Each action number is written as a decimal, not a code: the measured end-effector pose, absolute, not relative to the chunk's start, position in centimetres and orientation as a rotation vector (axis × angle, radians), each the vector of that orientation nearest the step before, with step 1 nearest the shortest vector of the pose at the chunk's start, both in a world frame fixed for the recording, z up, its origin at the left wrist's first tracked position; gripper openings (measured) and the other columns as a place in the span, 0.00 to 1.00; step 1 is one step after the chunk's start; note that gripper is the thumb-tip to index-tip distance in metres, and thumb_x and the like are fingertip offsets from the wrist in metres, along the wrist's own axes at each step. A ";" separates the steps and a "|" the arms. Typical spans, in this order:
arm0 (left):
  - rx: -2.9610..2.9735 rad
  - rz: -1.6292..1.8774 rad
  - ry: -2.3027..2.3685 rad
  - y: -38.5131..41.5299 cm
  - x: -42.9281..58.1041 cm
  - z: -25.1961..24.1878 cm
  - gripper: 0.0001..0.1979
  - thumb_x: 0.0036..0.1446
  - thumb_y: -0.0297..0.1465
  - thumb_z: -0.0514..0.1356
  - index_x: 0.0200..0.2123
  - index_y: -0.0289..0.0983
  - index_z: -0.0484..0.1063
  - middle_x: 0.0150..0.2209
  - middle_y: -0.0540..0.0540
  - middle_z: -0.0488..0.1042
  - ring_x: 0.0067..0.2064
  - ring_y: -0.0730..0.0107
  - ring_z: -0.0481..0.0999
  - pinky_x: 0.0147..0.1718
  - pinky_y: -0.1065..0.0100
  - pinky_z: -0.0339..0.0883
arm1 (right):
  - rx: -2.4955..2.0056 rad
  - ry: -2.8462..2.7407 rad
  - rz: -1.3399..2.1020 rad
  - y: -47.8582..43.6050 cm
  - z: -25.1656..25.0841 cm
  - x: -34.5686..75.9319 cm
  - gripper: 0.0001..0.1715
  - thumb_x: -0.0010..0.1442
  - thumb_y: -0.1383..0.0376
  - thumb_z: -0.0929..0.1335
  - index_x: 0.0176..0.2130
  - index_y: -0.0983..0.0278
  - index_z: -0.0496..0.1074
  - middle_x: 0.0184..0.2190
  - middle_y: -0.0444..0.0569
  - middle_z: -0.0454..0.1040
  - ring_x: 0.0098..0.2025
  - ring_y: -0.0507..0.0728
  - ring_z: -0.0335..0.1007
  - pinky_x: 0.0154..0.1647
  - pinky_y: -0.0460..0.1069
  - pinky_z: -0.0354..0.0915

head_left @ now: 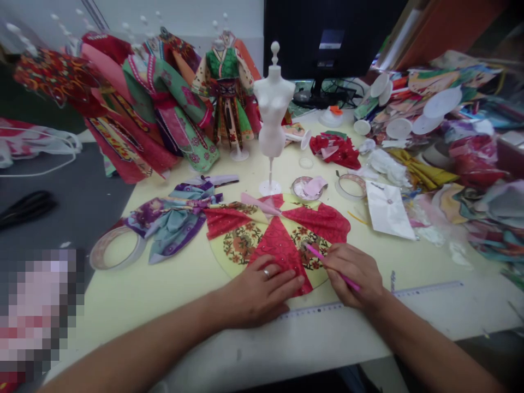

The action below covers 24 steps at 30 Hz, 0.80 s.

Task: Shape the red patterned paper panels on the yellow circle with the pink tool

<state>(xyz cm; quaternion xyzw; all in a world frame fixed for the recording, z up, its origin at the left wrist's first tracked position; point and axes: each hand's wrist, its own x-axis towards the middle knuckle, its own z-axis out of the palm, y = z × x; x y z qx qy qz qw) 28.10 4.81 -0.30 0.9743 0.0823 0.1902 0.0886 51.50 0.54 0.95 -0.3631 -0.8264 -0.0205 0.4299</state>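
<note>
A small red doll dress (275,240) with dotted red panels lies spread on the table over a yellow round outline. Two dark floral patches, the left one (242,243) and the right one, flank its middle panel. My left hand (266,286), with a ring on one finger, rests flat on the lower part of the red cloth, fingers stretched. Between the fingers of my right hand (356,273) is a slim pink pen-like tool (333,266), its tip at the right floral patch. Whether the tip touches the cloth I cannot tell. A clear ruler (426,288) runs beneath my hands.
Behind the dress stands a white mannequin (273,114). Dressed doll stands (172,109) crowd the back left. A blue-purple garment (176,218) and tape roll (117,248) lie left. Fabric scraps (434,158) pile up right, near a white card (389,210). A monitor (327,38) is behind.
</note>
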 end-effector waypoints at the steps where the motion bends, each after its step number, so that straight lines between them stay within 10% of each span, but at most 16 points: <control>1: 2.881 0.654 0.238 5.0 27.9 -0.2 0.22 0.57 0.32 0.54 0.53 0.30 0.58 0.44 0.40 0.74 0.42 0.63 0.71 0.50 0.56 0.60 | -0.911 -2.063 -0.074 0.6 0.7 51.6 0.17 0.50 0.77 0.64 0.42 0.68 0.66 0.27 0.50 0.69 0.32 0.54 0.66 0.31 0.51 0.68; 7: 2.808 0.975 0.425 6.9 26.0 0.3 0.24 0.53 0.28 0.57 0.53 0.33 0.56 0.34 0.44 0.75 0.35 0.68 0.72 0.46 0.57 0.64 | -1.017 -2.067 -0.134 1.2 -0.5 52.2 0.23 0.53 0.76 0.64 0.49 0.65 0.65 0.31 0.51 0.70 0.36 0.55 0.67 0.35 0.53 0.68; 13: 2.959 0.541 0.599 7.0 26.0 1.3 0.24 0.59 0.31 0.49 0.57 0.30 0.49 0.30 0.44 0.74 0.34 0.64 0.72 0.43 0.56 0.65 | -0.983 -2.146 -0.164 1.5 -0.7 52.2 0.25 0.56 0.75 0.60 0.52 0.63 0.62 0.31 0.49 0.71 0.36 0.55 0.68 0.39 0.55 0.68; 24: 2.996 0.289 0.763 4.5 23.6 1.7 0.27 0.56 0.32 0.53 0.57 0.30 0.50 0.45 0.37 0.71 0.45 0.59 0.70 0.50 0.54 0.59 | -1.018 -2.513 -0.408 -0.1 0.0 51.4 0.20 0.58 0.76 0.56 0.47 0.69 0.67 0.30 0.52 0.74 0.37 0.55 0.70 0.43 0.55 0.68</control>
